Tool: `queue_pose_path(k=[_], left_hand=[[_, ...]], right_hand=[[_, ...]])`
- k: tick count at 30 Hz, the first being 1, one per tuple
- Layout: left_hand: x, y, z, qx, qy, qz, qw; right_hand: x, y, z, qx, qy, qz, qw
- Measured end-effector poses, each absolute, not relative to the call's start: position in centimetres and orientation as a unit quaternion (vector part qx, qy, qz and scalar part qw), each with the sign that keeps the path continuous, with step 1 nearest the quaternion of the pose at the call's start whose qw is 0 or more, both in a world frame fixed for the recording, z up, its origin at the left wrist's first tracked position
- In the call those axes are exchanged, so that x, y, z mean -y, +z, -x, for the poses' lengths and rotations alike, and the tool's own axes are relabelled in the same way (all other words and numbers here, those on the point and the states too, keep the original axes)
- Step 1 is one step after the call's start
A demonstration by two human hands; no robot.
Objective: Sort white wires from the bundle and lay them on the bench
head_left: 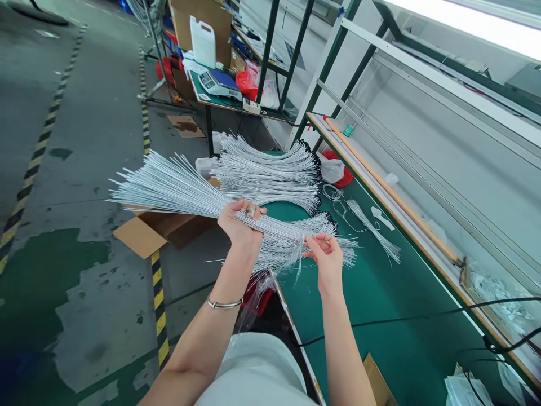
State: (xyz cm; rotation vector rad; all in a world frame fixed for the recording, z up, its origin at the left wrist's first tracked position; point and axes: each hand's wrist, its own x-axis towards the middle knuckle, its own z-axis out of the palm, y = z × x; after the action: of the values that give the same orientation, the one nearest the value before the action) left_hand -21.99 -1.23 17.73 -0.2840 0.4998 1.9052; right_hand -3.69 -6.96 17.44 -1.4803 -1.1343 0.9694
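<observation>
two hands (pixel 240 223) gripping wire bundle (pixel 177 189), ends blurred

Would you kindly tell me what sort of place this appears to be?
Probably a factory assembly floor: a long green-topped workbench, yellow-and-black hazard striping on the concrete floor, and a large bundle of thin white wires gripped in the left hand.

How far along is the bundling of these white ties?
Done, apparently: a large fanned stack of ties lies on the green table. In hand: the left hand grips a thick bundle while the right hand pinches near its end. Left: a small loose bunch lies apart on the table; the bundle shows no visible binding.
</observation>
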Motion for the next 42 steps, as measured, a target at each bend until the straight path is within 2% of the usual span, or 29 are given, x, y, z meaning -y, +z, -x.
queue_pose_path(k=[7, 15, 20, 27, 36, 38, 42], left_hand=[[1.1, 17.7, 21.6, -0.214, 0.798, 0.135, 0.547], [1.7, 18.5, 21.2, -0.222, 0.790, 0.125, 0.558], [1.4, 18.7, 21.8, -0.222, 0.793, 0.137, 0.551], [1.4, 18.9, 22.5, -0.223, 0.794, 0.153, 0.544], [1.3, 18.8, 22.5, -0.222, 0.786, 0.175, 0.549], [1.3, 18.9, 22.5, -0.228, 0.785, 0.186, 0.545], [1.3, 19.3, 22.3, -0.237, 0.781, 0.199, 0.543]], right_hand=[[8.0, 17.8, 5.6, 0.488, 0.324, 0.636, 0.502], [5.2, 18.3, 2.2, 0.496, 0.413, 0.616, 0.451], [7.6, 19.7, 1.8, 0.512, 0.311, 0.628, 0.498], [10.1, 17.8, 3.6, 0.618, 0.266, 0.620, 0.403], [10.7, 19.5, 3.2, 0.643, 0.021, 0.623, 0.444], [11.8, 19.6, 4.1, 0.656, 0.018, 0.612, 0.442], [12.5, 18.3, 6.1, 0.711, 0.090, 0.574, 0.396]])
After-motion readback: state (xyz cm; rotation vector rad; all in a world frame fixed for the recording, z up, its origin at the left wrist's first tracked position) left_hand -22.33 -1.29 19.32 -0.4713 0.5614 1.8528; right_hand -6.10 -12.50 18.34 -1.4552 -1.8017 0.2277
